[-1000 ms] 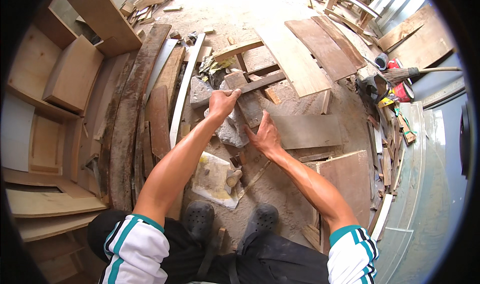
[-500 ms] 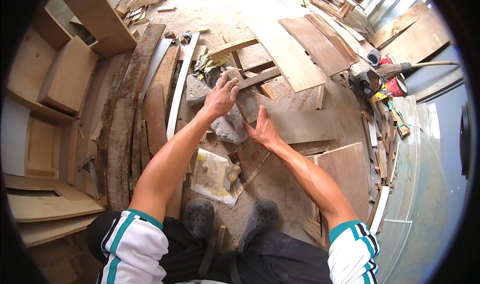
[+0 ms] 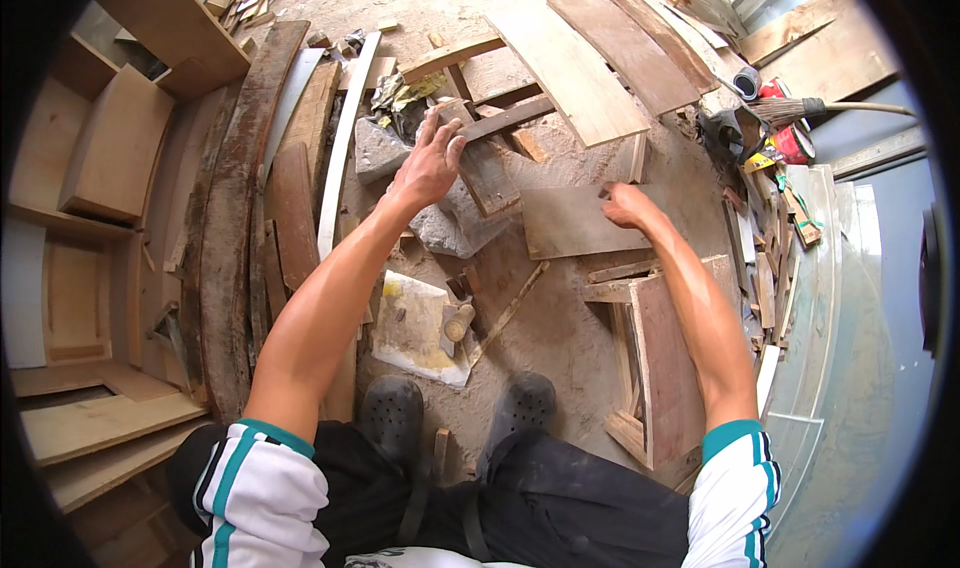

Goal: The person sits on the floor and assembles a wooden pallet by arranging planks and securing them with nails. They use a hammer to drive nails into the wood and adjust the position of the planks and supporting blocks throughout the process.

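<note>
My left hand (image 3: 428, 166) is stretched forward with its fingers extended, over a grey concrete block (image 3: 455, 226) and beside a short, dusty wooden block (image 3: 488, 180). Whether the fingertips touch the wood is hard to tell. On the right, my right hand (image 3: 632, 208) is closed, its fingers curled above a flat grey-brown board (image 3: 565, 223). Something small and dark shows at its fingertips, too small to name. Nearer to me stands an open wooden frame box (image 3: 672, 368). A stained white sheet (image 3: 405, 338) lies on the ground with a roundish wooden-handled piece (image 3: 458, 323) on it.
Long planks (image 3: 245, 208) and a pale strip (image 3: 345, 148) line the left, beside wooden cabinets (image 3: 118, 148). Several boards (image 3: 565, 78) lean ahead. At right are a broom (image 3: 790, 111), cans (image 3: 795, 146), wood scraps and glass sheets (image 3: 815, 348).
My right hand has left the wooden block's near end, moved right over the flat board and closed. My left hand stays by the block's far end. The view has shifted slightly.
</note>
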Action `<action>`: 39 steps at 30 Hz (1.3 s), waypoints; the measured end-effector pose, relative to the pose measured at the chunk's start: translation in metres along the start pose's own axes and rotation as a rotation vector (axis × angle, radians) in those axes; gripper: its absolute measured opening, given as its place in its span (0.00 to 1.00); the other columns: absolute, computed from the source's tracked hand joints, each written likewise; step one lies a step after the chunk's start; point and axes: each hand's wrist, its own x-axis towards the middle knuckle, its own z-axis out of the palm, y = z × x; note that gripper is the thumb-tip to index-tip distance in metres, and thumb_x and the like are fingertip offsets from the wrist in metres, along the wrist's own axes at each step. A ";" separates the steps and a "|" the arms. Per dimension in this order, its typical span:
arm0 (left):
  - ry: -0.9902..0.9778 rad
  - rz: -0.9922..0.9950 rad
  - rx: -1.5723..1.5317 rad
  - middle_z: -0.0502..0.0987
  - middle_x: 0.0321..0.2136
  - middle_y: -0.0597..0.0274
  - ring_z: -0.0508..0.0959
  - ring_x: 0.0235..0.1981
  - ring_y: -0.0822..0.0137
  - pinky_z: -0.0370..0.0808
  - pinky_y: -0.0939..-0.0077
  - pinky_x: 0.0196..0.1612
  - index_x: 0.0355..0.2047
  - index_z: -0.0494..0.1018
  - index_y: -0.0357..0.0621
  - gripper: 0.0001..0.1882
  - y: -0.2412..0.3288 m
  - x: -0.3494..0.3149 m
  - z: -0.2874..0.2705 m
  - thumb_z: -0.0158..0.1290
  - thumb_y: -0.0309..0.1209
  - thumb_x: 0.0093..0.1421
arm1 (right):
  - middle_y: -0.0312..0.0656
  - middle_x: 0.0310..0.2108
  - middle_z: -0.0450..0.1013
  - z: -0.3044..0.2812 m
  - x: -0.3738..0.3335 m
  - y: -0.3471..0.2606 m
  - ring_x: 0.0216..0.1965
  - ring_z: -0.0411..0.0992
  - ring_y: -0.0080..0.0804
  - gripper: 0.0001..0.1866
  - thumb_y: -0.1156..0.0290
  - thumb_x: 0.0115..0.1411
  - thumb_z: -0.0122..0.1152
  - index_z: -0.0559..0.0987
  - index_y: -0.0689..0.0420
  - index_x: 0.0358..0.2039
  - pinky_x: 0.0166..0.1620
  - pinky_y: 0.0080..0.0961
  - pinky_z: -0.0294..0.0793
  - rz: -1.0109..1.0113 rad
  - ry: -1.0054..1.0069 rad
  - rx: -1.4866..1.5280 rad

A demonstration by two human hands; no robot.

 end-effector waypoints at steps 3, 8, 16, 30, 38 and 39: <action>0.010 -0.012 -0.021 0.43 0.72 0.51 0.54 0.69 0.45 0.59 0.57 0.67 0.66 0.59 0.51 0.28 0.004 0.002 0.009 0.36 0.49 0.72 | 0.60 0.38 0.78 -0.009 -0.002 0.061 0.43 0.77 0.56 0.18 0.74 0.49 0.51 0.83 0.60 0.40 0.48 0.41 0.77 0.245 0.054 -0.097; 0.051 -0.011 0.033 0.43 0.72 0.52 0.59 0.66 0.43 0.65 0.54 0.63 0.66 0.59 0.53 0.27 -0.007 -0.002 0.005 0.35 0.49 0.71 | 0.56 0.36 0.80 -0.022 -0.021 0.074 0.38 0.80 0.53 0.17 0.67 0.55 0.59 0.82 0.67 0.40 0.42 0.40 0.80 0.597 -0.008 -0.127; 0.041 -0.012 0.013 0.43 0.72 0.53 0.58 0.67 0.43 0.63 0.55 0.64 0.66 0.58 0.53 0.28 -0.001 0.002 0.011 0.35 0.50 0.71 | 0.52 0.34 0.80 0.008 -0.023 0.097 0.35 0.80 0.45 0.16 0.66 0.54 0.62 0.83 0.62 0.40 0.38 0.38 0.81 0.519 -0.529 -0.268; 0.039 -0.011 -0.083 0.40 0.72 0.50 0.51 0.70 0.47 0.57 0.59 0.68 0.68 0.57 0.53 0.29 -0.011 0.000 0.008 0.37 0.49 0.71 | 0.55 0.29 0.76 -0.108 -0.103 -0.007 0.30 0.74 0.50 0.14 0.64 0.59 0.54 0.78 0.63 0.35 0.37 0.40 0.73 -0.030 -0.075 0.029; 0.108 0.020 -0.185 0.48 0.70 0.41 0.54 0.69 0.45 0.56 0.61 0.68 0.68 0.55 0.45 0.32 -0.018 -0.003 0.009 0.42 0.49 0.70 | 0.41 0.22 0.71 -0.159 -0.141 -0.046 0.25 0.69 0.29 0.16 0.62 0.64 0.51 0.77 0.62 0.30 0.31 0.29 0.69 0.042 -0.098 0.258; 0.142 0.016 -0.200 0.52 0.69 0.40 0.56 0.68 0.44 0.57 0.61 0.68 0.68 0.55 0.45 0.33 -0.020 -0.006 0.011 0.43 0.49 0.69 | 0.44 0.23 0.72 -0.166 -0.146 -0.050 0.26 0.70 0.33 0.16 0.62 0.64 0.50 0.77 0.63 0.31 0.33 0.31 0.70 0.073 -0.124 0.273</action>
